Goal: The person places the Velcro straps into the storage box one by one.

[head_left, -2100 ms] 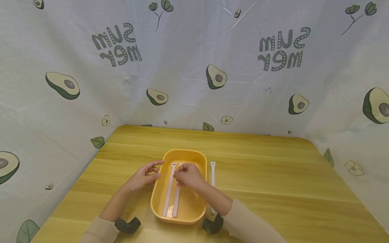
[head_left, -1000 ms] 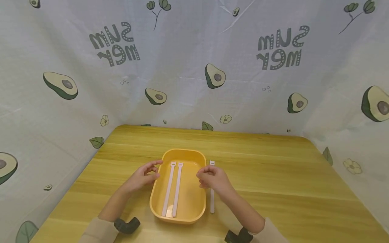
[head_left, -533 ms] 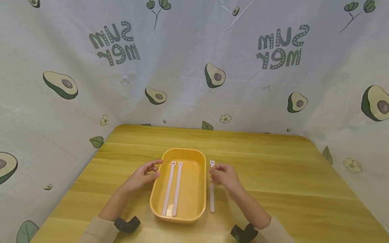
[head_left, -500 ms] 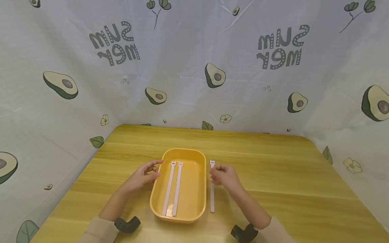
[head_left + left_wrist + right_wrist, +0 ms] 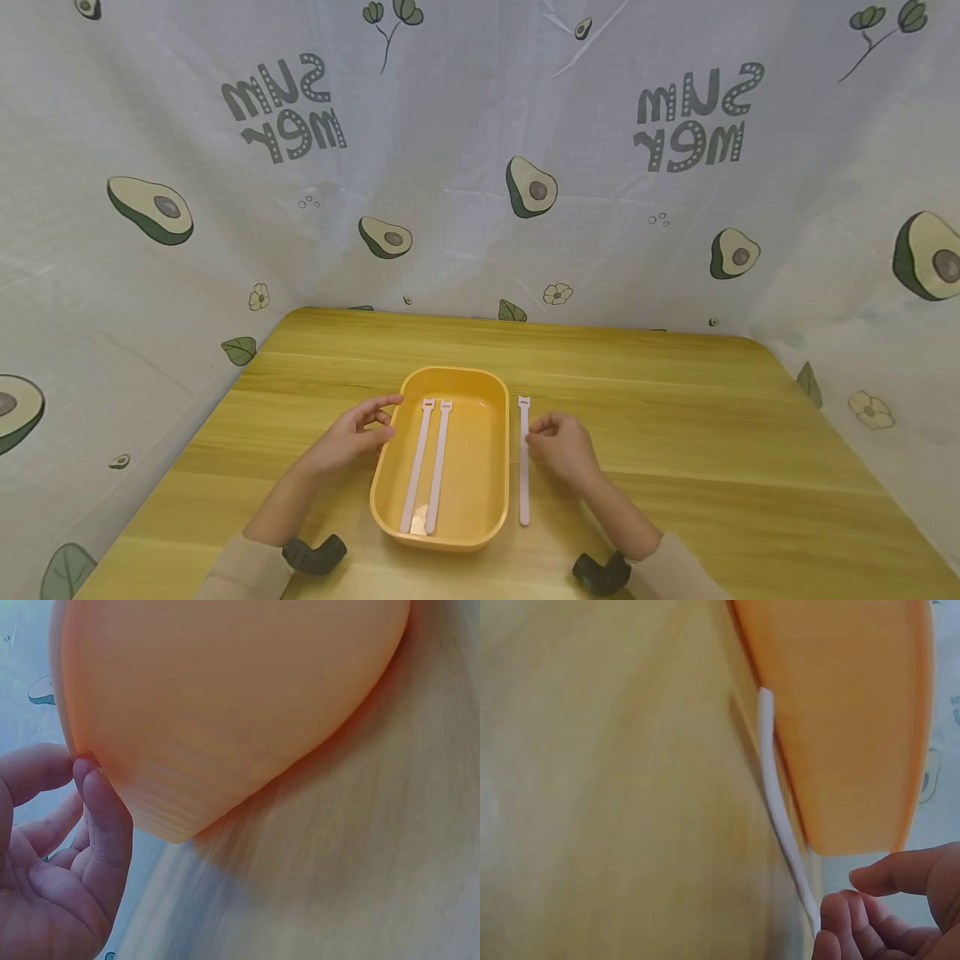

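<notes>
My left hand [image 5: 351, 435] pinches the left rim of the yellow tray [image 5: 474, 500]; in the left wrist view, the thumb and a finger meet at the rim of the tray [image 5: 225, 697]. Two pale pink cable ties, a left one [image 5: 417, 467] and a right one [image 5: 438, 475], lie lengthwise inside it, slotted heads at the far end. Outside, along the tray's right side, lies a third cable tie [image 5: 524, 492]. Beside it is my right hand [image 5: 566, 448], fingertips right at its edge. The right wrist view shows a gap between the thumb [image 5: 889, 874] and the bent fingers.
The wooden table [image 5: 675, 433] reaches out to the right and behind the tray. A pale curtain [image 5: 465, 125] printed with avocados hangs along the table's back and sides. Dark wrist cameras, left [image 5: 315, 556] and right [image 5: 602, 573], sit below the hands.
My right hand has left the tray's inside, crossed its right rim and come to the third tie, then shifted slightly right, uncovering more of it. The left hand stays at the rim.
</notes>
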`<move>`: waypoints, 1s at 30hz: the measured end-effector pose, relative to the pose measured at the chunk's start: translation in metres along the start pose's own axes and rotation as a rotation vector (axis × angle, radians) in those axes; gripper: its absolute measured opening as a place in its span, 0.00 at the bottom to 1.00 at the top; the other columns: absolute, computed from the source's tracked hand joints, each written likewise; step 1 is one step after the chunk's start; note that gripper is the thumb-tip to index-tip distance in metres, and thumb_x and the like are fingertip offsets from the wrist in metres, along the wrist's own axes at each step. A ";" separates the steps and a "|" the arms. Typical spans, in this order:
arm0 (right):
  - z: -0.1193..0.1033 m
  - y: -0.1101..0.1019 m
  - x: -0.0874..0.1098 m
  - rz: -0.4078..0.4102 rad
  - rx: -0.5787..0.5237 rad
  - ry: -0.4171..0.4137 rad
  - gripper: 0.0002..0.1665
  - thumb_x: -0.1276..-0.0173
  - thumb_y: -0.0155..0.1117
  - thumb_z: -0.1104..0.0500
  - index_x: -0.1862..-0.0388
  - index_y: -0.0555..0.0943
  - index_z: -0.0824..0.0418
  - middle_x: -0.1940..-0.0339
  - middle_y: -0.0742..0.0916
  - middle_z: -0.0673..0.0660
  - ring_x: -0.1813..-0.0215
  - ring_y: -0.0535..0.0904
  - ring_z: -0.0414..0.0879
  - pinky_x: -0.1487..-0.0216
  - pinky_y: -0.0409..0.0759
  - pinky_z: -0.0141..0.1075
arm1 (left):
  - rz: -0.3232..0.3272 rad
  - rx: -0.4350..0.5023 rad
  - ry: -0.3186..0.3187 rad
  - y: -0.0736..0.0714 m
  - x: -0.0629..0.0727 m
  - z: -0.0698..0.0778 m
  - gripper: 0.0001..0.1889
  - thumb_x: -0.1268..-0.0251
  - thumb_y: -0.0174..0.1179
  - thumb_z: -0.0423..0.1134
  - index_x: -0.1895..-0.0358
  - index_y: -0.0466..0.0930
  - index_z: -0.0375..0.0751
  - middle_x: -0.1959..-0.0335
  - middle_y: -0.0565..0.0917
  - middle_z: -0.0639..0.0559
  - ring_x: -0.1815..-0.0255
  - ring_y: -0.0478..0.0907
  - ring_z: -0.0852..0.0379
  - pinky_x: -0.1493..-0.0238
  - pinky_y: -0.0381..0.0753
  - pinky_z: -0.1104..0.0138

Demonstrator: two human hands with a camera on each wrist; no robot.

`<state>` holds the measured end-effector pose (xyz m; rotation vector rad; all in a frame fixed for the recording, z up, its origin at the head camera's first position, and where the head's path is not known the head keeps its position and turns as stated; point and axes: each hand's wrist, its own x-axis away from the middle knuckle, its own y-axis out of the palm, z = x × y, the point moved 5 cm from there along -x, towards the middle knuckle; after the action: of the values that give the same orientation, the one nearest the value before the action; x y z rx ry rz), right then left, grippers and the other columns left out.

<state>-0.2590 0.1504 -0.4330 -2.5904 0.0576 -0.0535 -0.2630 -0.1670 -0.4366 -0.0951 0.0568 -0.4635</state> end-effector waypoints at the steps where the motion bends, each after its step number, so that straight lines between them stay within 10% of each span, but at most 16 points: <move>1: 0.000 0.000 0.000 0.003 0.013 0.000 0.03 0.41 0.66 0.67 0.68 0.80 0.66 0.72 0.83 0.55 0.69 0.77 0.46 0.68 0.76 0.34 | -0.001 -0.002 0.000 0.000 0.000 0.000 0.29 0.30 0.55 0.30 0.29 0.57 0.25 0.58 0.67 0.43 0.61 0.75 0.55 0.59 0.83 0.63; 30: -0.006 0.014 0.002 -0.013 0.121 -0.020 0.12 0.49 0.69 0.72 0.65 0.78 0.70 0.70 0.81 0.58 0.68 0.77 0.49 0.68 0.80 0.37 | -0.011 0.013 -0.002 0.000 0.000 -0.001 0.30 0.30 0.56 0.32 0.29 0.57 0.26 0.57 0.67 0.43 0.63 0.75 0.56 0.62 0.83 0.64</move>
<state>-0.2577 0.1355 -0.4355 -2.4697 0.0286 -0.0350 -0.2633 -0.1669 -0.4373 -0.0831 0.0509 -0.4743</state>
